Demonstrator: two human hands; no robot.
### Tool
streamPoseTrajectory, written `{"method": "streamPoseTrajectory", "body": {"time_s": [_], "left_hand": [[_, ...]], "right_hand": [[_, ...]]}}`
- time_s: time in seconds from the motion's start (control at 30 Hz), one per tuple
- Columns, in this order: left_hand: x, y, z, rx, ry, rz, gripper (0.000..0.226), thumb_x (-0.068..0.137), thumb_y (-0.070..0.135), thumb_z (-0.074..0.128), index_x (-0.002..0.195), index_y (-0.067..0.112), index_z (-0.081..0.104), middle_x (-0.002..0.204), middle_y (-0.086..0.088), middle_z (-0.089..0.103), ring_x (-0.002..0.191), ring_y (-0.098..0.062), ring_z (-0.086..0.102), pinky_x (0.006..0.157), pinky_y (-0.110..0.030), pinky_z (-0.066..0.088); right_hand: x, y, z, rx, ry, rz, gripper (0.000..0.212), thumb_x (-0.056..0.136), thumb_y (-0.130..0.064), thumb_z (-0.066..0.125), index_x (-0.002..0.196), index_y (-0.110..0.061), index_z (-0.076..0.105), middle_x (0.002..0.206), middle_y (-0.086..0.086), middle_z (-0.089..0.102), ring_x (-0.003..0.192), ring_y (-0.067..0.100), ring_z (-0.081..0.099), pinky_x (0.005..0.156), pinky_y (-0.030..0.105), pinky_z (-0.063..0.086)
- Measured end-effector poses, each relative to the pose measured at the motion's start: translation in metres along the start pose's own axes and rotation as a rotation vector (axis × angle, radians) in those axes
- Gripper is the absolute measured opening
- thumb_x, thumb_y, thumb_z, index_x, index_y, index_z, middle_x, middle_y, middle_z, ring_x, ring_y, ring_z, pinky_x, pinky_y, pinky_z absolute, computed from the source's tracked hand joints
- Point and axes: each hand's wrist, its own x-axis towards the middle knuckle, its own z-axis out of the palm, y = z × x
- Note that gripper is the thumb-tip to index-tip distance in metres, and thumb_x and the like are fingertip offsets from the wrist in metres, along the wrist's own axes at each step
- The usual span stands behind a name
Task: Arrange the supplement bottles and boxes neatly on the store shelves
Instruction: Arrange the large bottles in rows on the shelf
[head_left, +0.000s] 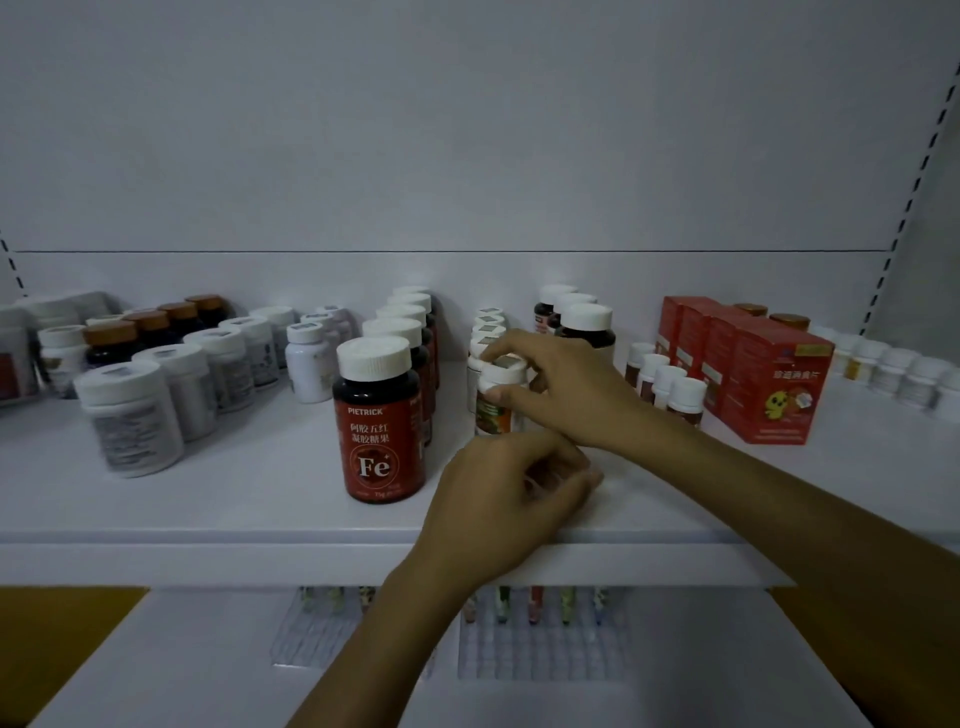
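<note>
One small white-capped bottle (493, 408) stands at the front of its row on the store shelf (234, 499).
Right grip (550, 384) pinches its cap from above; left grip (509, 488), at 6 o'clock, is curled, contents hidden. Likely light, rigid plastic with a slick label, so the cap holds best. Fe bottle (378, 421) at 9 o'clock, red boxes (779, 384) at 3.

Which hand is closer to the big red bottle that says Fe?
Left. The left hand is just right of the Fe bottle, at the front edge of the shelf. The right hand is farther back, gripping a small bottle.
</note>
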Motion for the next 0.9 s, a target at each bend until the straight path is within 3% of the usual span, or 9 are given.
{"method": "streamPoseTrajectory", "body": {"time_s": [0.1, 0.2, 0.33, 0.4, 0.5, 0.6, 0.7, 0.77, 0.9], "left_hand": [[-0.002, -0.001, -0.003, -0.059, 0.250, 0.054, 0.015, 0.084, 0.034, 0.065, 0.087, 0.019, 0.066, 0.074, 0.010, 0.064, 0.068, -0.008, 0.060, 0.059, -0.014, 0.043], [-0.001, -0.002, -0.005, 0.026, 0.429, 0.012, 0.033, 0.080, 0.040, 0.070, 0.104, 0.023, 0.055, 0.088, 0.013, 0.053, 0.077, -0.004, 0.052, 0.063, -0.010, 0.039], [0.003, -0.007, -0.001, 0.057, 0.233, -0.115, 0.073, 0.075, 0.056, 0.067, 0.136, 0.027, 0.039, 0.127, 0.011, 0.047, 0.114, -0.002, 0.047, 0.089, -0.016, 0.042], [0.005, -0.008, -0.002, 0.037, 0.064, -0.203, 0.059, 0.079, 0.051, 0.068, 0.130, 0.031, 0.046, 0.123, 0.013, 0.057, 0.105, 0.004, 0.054, 0.083, -0.015, 0.045], [0.005, -0.008, -0.005, -0.002, 0.003, -0.192, 0.034, 0.082, 0.039, 0.068, 0.111, 0.033, 0.054, 0.097, 0.018, 0.063, 0.083, 0.006, 0.059, 0.065, -0.010, 0.044], [0.004, -0.010, -0.005, -0.025, 0.024, -0.156, 0.044, 0.072, 0.035, 0.079, 0.110, 0.027, 0.057, 0.102, 0.013, 0.062, 0.089, -0.001, 0.060, 0.069, -0.021, 0.051], [0.003, -0.011, -0.005, -0.050, 0.018, -0.154, 0.058, 0.068, 0.039, 0.082, 0.117, 0.026, 0.055, 0.108, 0.011, 0.060, 0.093, -0.005, 0.060, 0.073, -0.031, 0.055], [0.005, -0.011, -0.006, -0.059, -0.020, -0.190, 0.067, 0.070, 0.047, 0.078, 0.127, 0.027, 0.050, 0.112, 0.012, 0.059, 0.095, -0.005, 0.060, 0.075, -0.027, 0.055], [0.006, -0.012, -0.009, -0.120, -0.053, -0.204, 0.043, 0.077, 0.037, 0.075, 0.114, 0.026, 0.055, 0.100, 0.015, 0.061, 0.085, -0.002, 0.060, 0.068, -0.018, 0.050]], "right_hand": [[-0.022, 0.009, -0.003, 0.290, 0.110, 0.098, 0.030, 0.084, -0.023, 0.071, 0.108, -0.034, 0.057, 0.103, -0.015, 0.063, 0.076, -0.003, 0.061, 0.067, 0.013, 0.048], [-0.048, 0.014, -0.005, 0.649, 0.171, 0.225, 0.039, 0.084, -0.011, 0.070, 0.112, -0.031, 0.052, 0.109, -0.009, 0.061, 0.087, 0.010, 0.069, 0.060, 0.024, 0.056], [-0.068, 0.019, -0.008, 1.021, 0.162, 0.408, 0.040, 0.086, -0.002, 0.064, 0.119, -0.022, 0.055, 0.108, 0.006, 0.066, 0.090, 0.020, 0.070, 0.063, 0.032, 0.058], [-0.070, 0.021, -0.010, 1.110, 0.134, 0.454, 0.038, 0.086, -0.002, 0.062, 0.119, -0.020, 0.056, 0.107, 0.011, 0.066, 0.087, 0.022, 0.070, 0.066, 0.036, 0.059], [-0.071, 0.019, -0.011, 1.085, 0.131, 0.489, 0.034, 0.085, -0.017, 0.064, 0.118, -0.017, 0.057, 0.105, 0.010, 0.067, 0.086, 0.019, 0.070, 0.069, 0.037, 0.060], [-0.070, 0.015, -0.006, 0.918, 0.116, 0.479, 0.041, 0.072, -0.043, 0.064, 0.106, -0.020, 0.063, 0.095, 0.001, 0.070, 0.081, 0.012, 0.071, 0.061, 0.027, 0.058], [-0.071, 0.015, -0.005, 0.904, 0.126, 0.437, 0.021, 0.082, -0.027, 0.066, 0.099, -0.016, 0.066, 0.092, 0.000, 0.071, 0.079, 0.010, 0.071, 0.060, 0.024, 0.057], [-0.075, 0.017, -0.007, 0.957, 0.151, 0.384, 0.021, 0.084, -0.010, 0.065, 0.104, -0.015, 0.062, 0.093, -0.002, 0.070, 0.083, 0.010, 0.070, 0.064, 0.023, 0.057], [-0.078, 0.018, -0.009, 0.969, 0.127, 0.270, 0.035, 0.077, 0.002, 0.067, 0.105, -0.016, 0.057, 0.101, -0.001, 0.066, 0.090, 0.009, 0.067, 0.070, 0.023, 0.056]]}}
